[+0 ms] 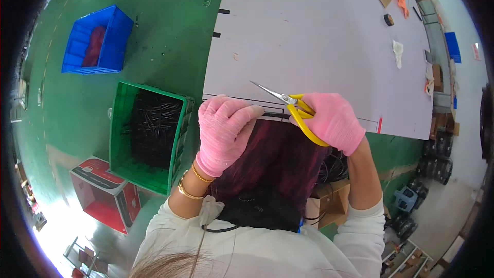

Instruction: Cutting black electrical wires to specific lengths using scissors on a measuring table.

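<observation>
My left hand (224, 131), in a pink knit glove, is closed with its thumb and fingers pinching a short black tube-like piece (276, 115) by its left end. The piece lies level along the table's near edge, above my lap. My right hand (333, 122), gloved the same way, is wrapped round yellow-handled scissors (312, 135). Their pointed metal blades aim up and left over the table and look nearly closed. The right fingertips also meet the black piece's right end; whether they grip it is hidden. Thin black lines are marked on the table beside the piece.
The pale table (309, 36) carries a tape roll (388, 19), a white scrap (398, 54) and an orange cloth (402, 6). To the left, a green crate (177, 139) holds many black pieces. Beyond stands a blue crate (114, 46); nearer me, a red-grey box (116, 201).
</observation>
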Demonstrator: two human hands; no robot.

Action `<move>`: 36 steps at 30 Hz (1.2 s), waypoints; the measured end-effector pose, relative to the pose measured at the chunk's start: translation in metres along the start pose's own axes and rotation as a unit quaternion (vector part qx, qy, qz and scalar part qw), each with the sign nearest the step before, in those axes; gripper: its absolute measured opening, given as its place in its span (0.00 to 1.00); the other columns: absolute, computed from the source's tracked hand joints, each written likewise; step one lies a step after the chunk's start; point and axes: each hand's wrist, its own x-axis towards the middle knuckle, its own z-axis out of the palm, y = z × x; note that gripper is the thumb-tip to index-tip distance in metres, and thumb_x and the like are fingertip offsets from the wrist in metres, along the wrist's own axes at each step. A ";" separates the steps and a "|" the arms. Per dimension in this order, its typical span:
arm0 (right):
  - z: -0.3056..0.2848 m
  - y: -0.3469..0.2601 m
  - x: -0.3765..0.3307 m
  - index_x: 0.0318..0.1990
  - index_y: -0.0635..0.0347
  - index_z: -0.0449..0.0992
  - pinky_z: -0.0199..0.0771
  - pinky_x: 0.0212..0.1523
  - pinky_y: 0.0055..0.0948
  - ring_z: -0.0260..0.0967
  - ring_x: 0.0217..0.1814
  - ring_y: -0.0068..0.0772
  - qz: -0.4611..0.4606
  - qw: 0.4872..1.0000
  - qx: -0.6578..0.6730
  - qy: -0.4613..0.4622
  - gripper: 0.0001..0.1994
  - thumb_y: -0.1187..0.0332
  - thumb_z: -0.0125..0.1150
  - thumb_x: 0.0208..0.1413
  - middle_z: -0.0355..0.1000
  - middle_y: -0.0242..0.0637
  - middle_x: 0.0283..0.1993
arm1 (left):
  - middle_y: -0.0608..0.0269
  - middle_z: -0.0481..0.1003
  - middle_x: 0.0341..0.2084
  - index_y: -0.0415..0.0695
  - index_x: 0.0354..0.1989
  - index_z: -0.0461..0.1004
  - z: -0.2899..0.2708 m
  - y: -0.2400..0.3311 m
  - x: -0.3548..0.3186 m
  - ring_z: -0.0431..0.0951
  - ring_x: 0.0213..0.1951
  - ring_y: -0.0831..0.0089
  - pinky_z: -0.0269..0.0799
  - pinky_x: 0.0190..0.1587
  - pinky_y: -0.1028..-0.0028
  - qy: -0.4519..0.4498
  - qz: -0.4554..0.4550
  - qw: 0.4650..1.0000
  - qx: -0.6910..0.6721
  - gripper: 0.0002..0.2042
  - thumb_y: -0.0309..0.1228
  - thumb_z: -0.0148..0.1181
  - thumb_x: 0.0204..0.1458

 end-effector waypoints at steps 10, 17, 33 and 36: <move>-0.009 -0.008 0.005 0.33 0.60 0.79 0.76 0.38 0.42 0.76 0.37 0.52 0.010 0.999 -0.036 -0.033 0.15 0.55 0.64 0.51 0.77 0.48 0.31 | 0.72 0.73 0.33 0.56 0.35 0.82 0.007 0.034 0.022 0.72 0.39 0.64 0.64 0.44 0.62 -0.085 -0.023 0.992 0.089 0.12 0.31 0.70 0.39; -0.007 -0.005 0.005 0.35 0.59 0.81 0.77 0.40 0.41 0.77 0.38 0.51 0.019 0.998 -0.037 -0.040 0.17 0.53 0.63 0.52 0.77 0.48 0.32 | 0.70 0.75 0.30 0.53 0.30 0.82 0.011 0.039 0.028 0.72 0.38 0.62 0.65 0.42 0.62 -0.087 -0.037 0.993 0.078 0.10 0.30 0.72 0.35; 0.021 0.022 -0.023 0.39 0.60 0.78 0.73 0.31 0.36 0.74 0.31 0.50 -0.093 0.978 0.139 0.121 0.11 0.62 0.65 0.54 0.74 0.47 0.29 | 0.69 0.74 0.29 0.56 0.29 0.80 0.015 0.034 0.029 0.74 0.35 0.60 0.65 0.40 0.60 -0.126 -0.028 0.983 0.129 0.08 0.33 0.69 0.37; 0.043 0.019 -0.046 0.38 0.63 0.74 0.71 0.30 0.31 0.70 0.25 0.40 -0.058 0.929 0.231 0.283 0.10 0.67 0.65 0.55 0.73 0.41 0.26 | 0.68 0.76 0.30 0.54 0.29 0.79 0.016 0.030 0.029 0.74 0.37 0.61 0.66 0.42 0.61 -0.126 -0.022 0.986 0.110 0.09 0.32 0.71 0.37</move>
